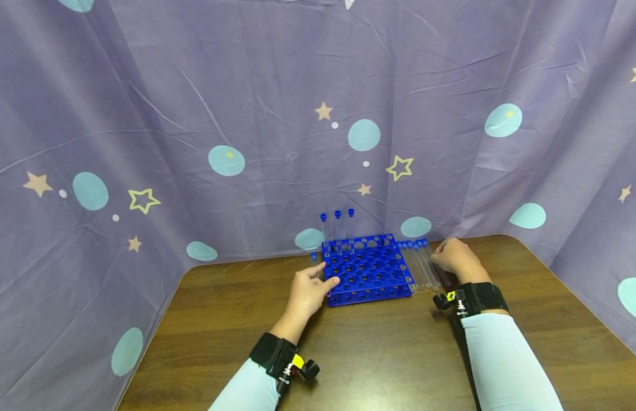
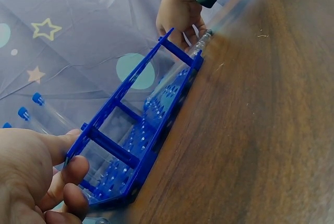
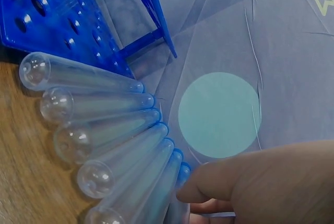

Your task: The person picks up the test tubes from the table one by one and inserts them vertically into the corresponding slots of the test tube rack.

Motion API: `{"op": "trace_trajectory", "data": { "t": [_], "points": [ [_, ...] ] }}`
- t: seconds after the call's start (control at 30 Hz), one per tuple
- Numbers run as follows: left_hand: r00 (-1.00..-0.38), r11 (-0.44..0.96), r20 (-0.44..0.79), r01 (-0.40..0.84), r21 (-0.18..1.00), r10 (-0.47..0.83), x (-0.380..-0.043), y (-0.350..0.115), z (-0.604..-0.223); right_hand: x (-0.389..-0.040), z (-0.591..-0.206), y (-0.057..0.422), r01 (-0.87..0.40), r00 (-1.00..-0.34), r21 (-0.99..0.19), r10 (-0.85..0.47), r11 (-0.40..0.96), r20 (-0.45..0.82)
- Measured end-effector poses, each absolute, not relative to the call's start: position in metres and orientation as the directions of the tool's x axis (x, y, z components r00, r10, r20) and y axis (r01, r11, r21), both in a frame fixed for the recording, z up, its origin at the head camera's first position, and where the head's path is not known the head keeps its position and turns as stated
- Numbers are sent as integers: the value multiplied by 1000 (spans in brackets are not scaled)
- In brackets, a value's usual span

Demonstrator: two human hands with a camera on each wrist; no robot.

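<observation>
A blue test tube rack [image 1: 368, 273] stands at the back of the table. My left hand [image 1: 306, 294] grips its left end, thumb and fingers pinching the edge of the upper plate [image 2: 107, 110]. Three clear test tubes with blue caps [image 1: 337, 215] stand upright in the rack's rear left holes. To the right of the rack several capped test tubes [image 1: 424, 268] lie fanned side by side, rounded ends toward me. At the rightmost one my right hand [image 1: 455, 260] pinches the tube near its blue cap [image 3: 185, 169]; the fingers partly hide it.
Another blue cap [image 1: 314, 258] shows just left of the rack, beside the left hand. A purple curtain [image 1: 266, 114] with stars and ovals hangs right behind the wooden table [image 1: 369, 354]. Each wrist wears a black strap with a small camera [image 1: 310, 370].
</observation>
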State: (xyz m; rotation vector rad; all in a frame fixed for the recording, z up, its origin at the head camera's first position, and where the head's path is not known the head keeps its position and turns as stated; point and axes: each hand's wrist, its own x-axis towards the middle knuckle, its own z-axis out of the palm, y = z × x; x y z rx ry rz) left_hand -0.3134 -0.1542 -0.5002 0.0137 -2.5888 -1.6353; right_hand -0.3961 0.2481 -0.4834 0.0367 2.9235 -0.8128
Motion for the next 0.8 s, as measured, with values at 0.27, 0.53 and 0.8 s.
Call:
{"op": "trace_trajectory", "data": {
  "t": [0.27, 0.53, 0.8],
  "points": [
    [-998, 425, 49, 25, 905, -44, -313, -154, -498, -396, -483, 249, 63, -991, -508, -5, 859, -131],
    [-998, 426, 56, 33, 904, -42, -312, -154, -499, -397, -482, 249, 45, -996, -494, 2, 868, -86],
    [-998, 422, 52, 30, 906, -41, -311, -154, -499, -393, -482, 251, 71, -997, -465, 50, 882, -57]
  ]
}}
